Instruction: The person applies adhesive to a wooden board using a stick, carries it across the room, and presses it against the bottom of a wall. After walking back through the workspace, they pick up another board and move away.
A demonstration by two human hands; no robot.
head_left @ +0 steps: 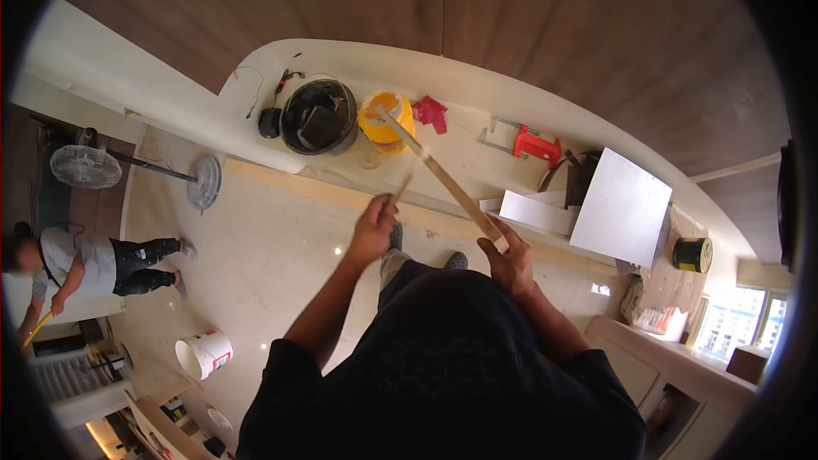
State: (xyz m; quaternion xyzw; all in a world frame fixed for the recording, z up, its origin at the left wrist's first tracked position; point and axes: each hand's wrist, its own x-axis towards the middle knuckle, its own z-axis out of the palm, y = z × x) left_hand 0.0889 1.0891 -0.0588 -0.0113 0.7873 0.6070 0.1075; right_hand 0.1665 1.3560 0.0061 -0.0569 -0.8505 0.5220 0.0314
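My right hand point(509, 261) is closed around the near end of a long, flat wooden strip point(460, 194). The strip slants up and to the left, and its far end overlaps the yellow tub point(400, 138) in this view. In my left hand point(371, 228), a thin, light-coloured stick point(403, 188) points up beside the strip; it is blurred, and I cannot tell whether it is a brush or a plain stick. Left of the yellow tub stands a black bucket point(319, 117) with dark pieces inside. A crumpled red cloth point(431, 114) lies to its right.
On the ledge are a red clamp point(535, 146) and white panels point(620, 209). A dark green can point(692, 254) stands farther right. A standing fan point(204, 181), a white bucket point(204, 353) and a person point(85, 264) holding a yellow tool are to the left.
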